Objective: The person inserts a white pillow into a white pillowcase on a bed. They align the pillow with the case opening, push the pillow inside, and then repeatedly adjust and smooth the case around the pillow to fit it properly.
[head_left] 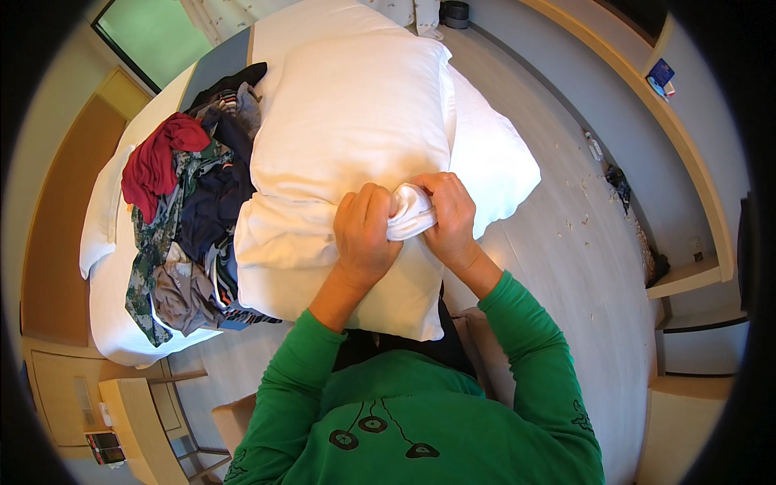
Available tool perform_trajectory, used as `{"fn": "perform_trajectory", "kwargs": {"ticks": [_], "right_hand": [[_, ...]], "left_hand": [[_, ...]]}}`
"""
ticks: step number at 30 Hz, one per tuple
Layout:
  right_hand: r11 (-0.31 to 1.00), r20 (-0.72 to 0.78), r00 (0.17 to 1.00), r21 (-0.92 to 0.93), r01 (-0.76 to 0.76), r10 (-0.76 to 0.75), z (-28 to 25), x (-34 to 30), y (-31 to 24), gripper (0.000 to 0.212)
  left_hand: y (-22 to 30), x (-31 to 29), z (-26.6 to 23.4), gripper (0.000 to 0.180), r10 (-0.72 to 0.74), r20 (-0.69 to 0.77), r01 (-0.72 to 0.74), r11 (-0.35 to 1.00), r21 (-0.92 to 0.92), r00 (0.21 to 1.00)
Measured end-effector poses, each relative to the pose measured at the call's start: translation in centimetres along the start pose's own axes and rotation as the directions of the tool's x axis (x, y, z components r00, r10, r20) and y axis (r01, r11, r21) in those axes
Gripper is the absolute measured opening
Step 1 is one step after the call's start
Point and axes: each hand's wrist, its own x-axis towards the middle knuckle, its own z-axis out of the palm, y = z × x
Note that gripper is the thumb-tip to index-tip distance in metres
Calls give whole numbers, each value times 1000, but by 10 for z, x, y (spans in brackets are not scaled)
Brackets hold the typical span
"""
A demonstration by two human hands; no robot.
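Observation:
A large white pillow lies in front of me on the bed, its near end hanging toward my lap. Across it runs a gathered fold of white pillowcase cloth, twisted into a bunch between my hands. My left hand is closed around the left side of that bunch, knuckles up. Gripping its right side, my right hand has its fingers curled over the cloth. The pillow's lower part bulges out below my wrists.
A heap of clothes, with a red garment on top, lies left of the pillow. More white bedding shows to its right. The grey floor has small scraps on it. A wooden desk edge curves along the right.

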Motion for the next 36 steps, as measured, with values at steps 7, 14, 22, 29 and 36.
{"fn": "perform_trajectory", "kwargs": {"ticks": [7, 14, 22, 29, 36], "right_hand": [[981, 47, 985, 96, -169, 165, -4, 3, -4, 24], [972, 162, 962, 47, -231, 220, -24, 1, -17, 27], [886, 135, 894, -263, -383, 427, -75, -91, -47, 32], [824, 260, 782, -181, -537, 567, -61, -200, -78, 53], [929, 368, 870, 41, -367, 328, -57, -172, -72, 51]], "left_hand": [[-2, 9, -1, 31, -236, 216, 251, 967, -43, 947], [-15, 12, -5, 24, -298, 385, 374, 918, -136, 873], [-41, 19, -16, 30, -410, 586, 673, 654, -345, 699], [-71, 30, -29, 27, -388, 684, 763, 509, -399, 617], [-91, 35, -36, 24, -373, 683, 754, 510, -415, 628]]}}
